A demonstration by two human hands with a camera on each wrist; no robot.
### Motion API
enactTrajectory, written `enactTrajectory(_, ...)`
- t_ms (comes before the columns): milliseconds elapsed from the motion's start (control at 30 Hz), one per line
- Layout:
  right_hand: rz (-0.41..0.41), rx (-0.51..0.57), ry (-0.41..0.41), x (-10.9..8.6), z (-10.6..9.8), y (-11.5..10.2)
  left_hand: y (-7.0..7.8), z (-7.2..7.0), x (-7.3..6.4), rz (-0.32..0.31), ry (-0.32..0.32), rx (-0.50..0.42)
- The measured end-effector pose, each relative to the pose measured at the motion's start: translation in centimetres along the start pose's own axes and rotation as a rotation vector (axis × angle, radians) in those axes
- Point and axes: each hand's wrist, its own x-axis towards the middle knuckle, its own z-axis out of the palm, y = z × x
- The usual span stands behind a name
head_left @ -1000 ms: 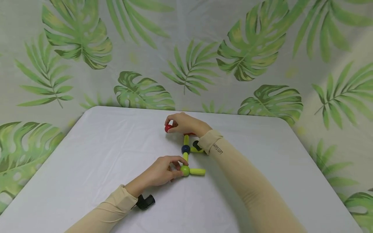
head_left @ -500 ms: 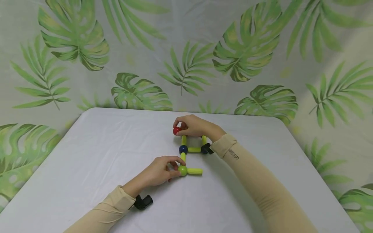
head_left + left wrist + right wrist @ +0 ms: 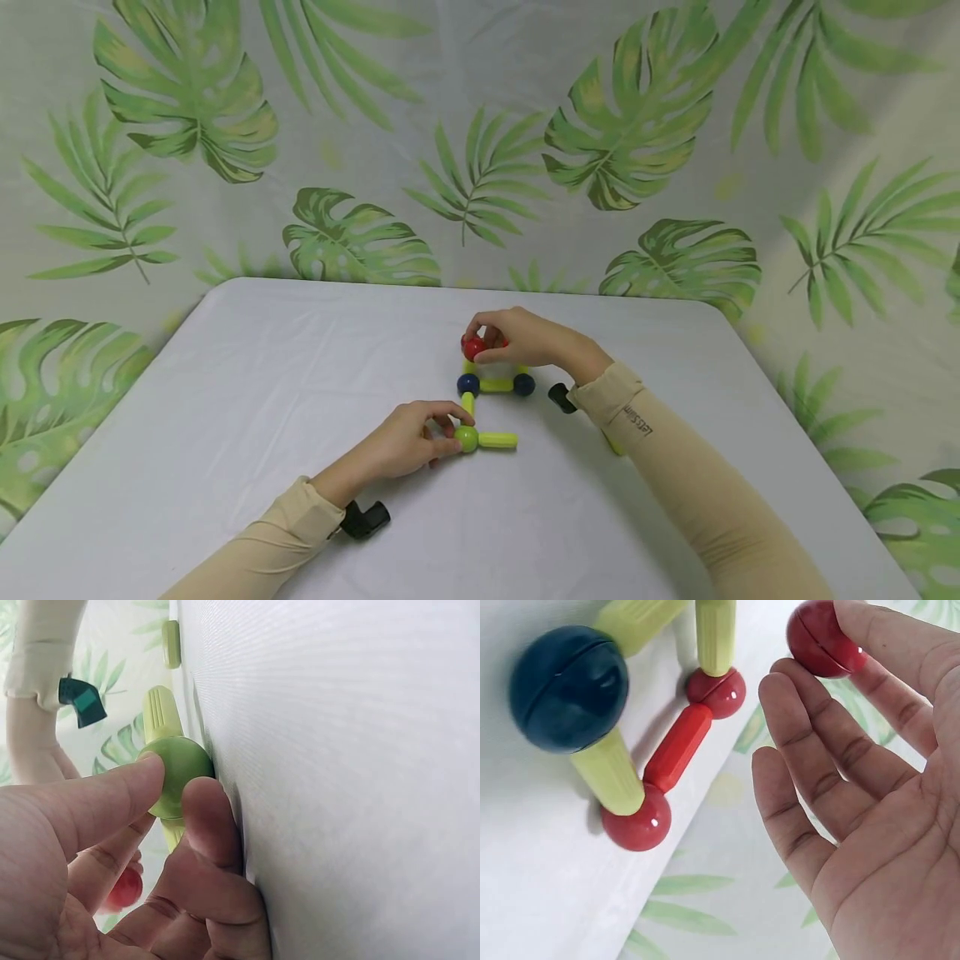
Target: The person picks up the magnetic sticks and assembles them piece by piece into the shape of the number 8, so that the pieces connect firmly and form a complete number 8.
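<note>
My left hand pinches a green ball between thumb and fingers; in the left wrist view the green ball has yellow-green rods on two sides. One rod points right from it. Another leads to a dark blue ball, joined by a rod to a second blue ball. My right hand holds a red ball at its fingertips, above the far part of the structure. There, a red rod links two more red balls, one near and one far.
A loose yellow-green rod lies on the white table, partly hidden under the right sleeve. Black wrist cameras hang at both cuffs. A leaf-patterned cloth rises behind the far table edge.
My right hand has moved right and a little nearer with the red ball, uncovering the second blue ball and the loose rod. The left hand still holds the green ball.
</note>
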Motion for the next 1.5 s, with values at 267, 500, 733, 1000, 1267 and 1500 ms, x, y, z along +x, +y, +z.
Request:
enactTrajectory(267, 0.009, 0.017, -0.009, -2.0, 0.2, 0.4, 0.2, 0.0, 0.0, -0.019, 0.0, 0.004)
enactTrajectory(500, 0.009, 0.024, -0.014, -3.8, 0.3, 0.6, 0.3, 0.0, -0.2, -0.016, 0.001, -0.01)
enactTrajectory(733, 0.029, 0.04, -0.024, -5.7, 0.4, 0.6, 0.3, 0.0, -0.3, -0.021, 0.003, -0.012)
enactTrajectory(1000, 0.048, 0.044, -0.035, -7.2, 0.9, 1.2, 0.3, 0.1, -0.1, -0.029, -0.002, -0.011)
enactTrajectory(1267, 0.072, 0.049, -0.053, -8.5, 1.3, 1.6, 0.3, 0.1, 0.0, -0.032, -0.001, -0.009)
enactTrajectory(1500, 0.12, 0.09, -0.095, -9.4, 1.9, 1.7, 0.4, 0.1, -0.1, -0.026, -0.001, -0.022)
